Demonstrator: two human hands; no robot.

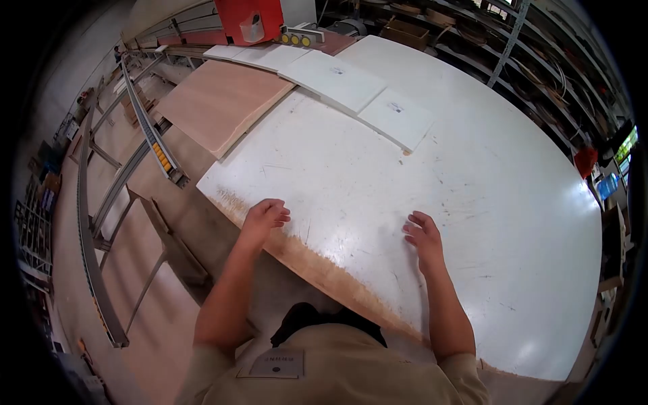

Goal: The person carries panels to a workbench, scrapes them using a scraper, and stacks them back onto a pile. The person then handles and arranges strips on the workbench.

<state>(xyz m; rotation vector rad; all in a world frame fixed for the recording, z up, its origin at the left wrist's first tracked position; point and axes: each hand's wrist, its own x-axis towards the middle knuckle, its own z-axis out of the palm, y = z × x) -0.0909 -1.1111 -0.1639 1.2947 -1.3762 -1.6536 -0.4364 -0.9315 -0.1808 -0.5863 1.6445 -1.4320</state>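
Shirt (337,371) is seen at the near edge of the table (499,175), over which the left hand (264,217) and right hand (426,241) are held with nothing gripped, while white boards (334,81) are already laid flat along its far side, any remaining work being unclear.

My khaki-tan short-sleeved fabric shirt (337,371), grey rectangular chest patch (277,363) with dark lettering, round dark mark; black trousers (304,317).
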